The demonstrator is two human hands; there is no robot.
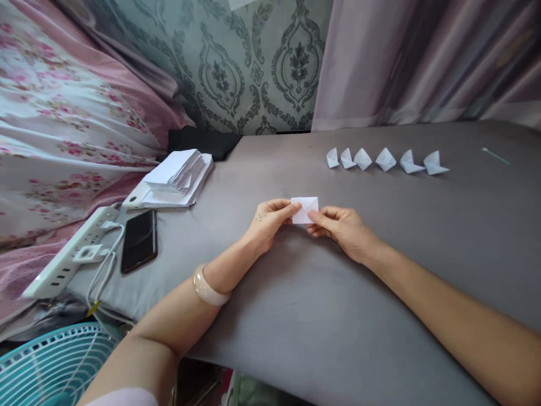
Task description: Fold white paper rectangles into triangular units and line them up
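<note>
White folded paper [305, 210], small, flat and nearly square, with creases showing on its face, is at the centre of the frame, between the person's two hands. The left hand [266, 224] pinches its left edge, thumb laid on the face and fingers behind; the right hand [349, 230] pinches the lower right corner in the same way, its thumb near the other thumb but apart from it. A pale bangle [207, 286] circles the left forearm. Beneath lies a grey cover [359, 327], and whether the paper touches it cannot be told. At the upper right, six white paper shapes [385, 160] stand in a row with raised points, and a thin stick [496, 156] lies beyond them, near the right edge. At the left, a stack of white paper [173, 172] sits above a dark phone [139, 241], with a white power strip [71, 254] just beside; a turquoise fan [54, 363] fills the lower left corner
</note>
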